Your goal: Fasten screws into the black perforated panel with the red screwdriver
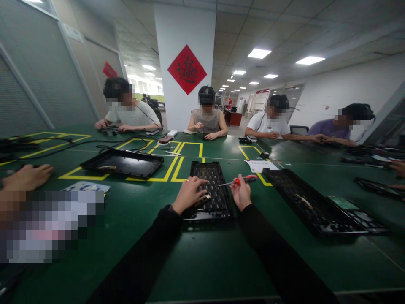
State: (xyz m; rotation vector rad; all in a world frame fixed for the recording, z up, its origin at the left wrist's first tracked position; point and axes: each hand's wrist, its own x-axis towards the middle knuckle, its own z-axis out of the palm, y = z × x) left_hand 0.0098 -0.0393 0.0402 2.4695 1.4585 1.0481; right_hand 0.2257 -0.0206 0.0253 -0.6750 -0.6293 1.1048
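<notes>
One black rectangular plastic tray [221, 206] holds a small pale strip [207, 197] by our loosely spread left hand [189, 193]; our right hand [241, 195] curls around a red-and-black-handled screwdriver [252, 178].

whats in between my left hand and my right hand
In the head view, part of the black casing lies between the left hand and the right hand, with the shaft of the red-handled screwdriver reaching over it.

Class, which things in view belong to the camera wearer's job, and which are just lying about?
In use:
screwdriver, in the right hand
black casing under the left hand

Apparently lying about:
black tray, left
white paper
long casing, right
</notes>
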